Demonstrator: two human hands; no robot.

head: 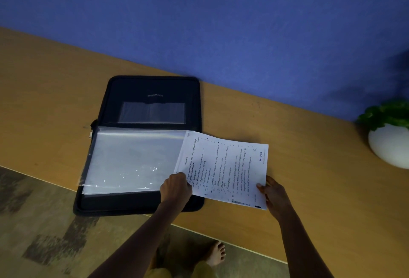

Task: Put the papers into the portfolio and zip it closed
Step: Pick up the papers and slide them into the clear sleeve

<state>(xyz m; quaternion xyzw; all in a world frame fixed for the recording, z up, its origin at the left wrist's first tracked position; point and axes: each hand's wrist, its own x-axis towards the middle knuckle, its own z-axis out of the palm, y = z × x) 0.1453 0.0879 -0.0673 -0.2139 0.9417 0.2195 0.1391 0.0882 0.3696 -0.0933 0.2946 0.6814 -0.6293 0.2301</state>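
Note:
A black zip portfolio (152,91) lies open on the wooden table, its lid flat against the blue wall. Clear plastic sleeves (132,162) cover its lower half. A printed sheet of paper (228,171) with handwriting sticks out to the right of the sleeves, its left edge at the sleeve opening. My left hand (176,187) pinches the paper's near left corner where it meets the sleeve. My right hand (273,193) grips the sheet's near right corner. The zipper pull (90,133) shows at the portfolio's left side.
A white round pot with a green plant (389,138) stands on the table at the far right. The table edge (221,239) runs diagonally below my arms. Patterned floor and a bare foot (215,253) are below it.

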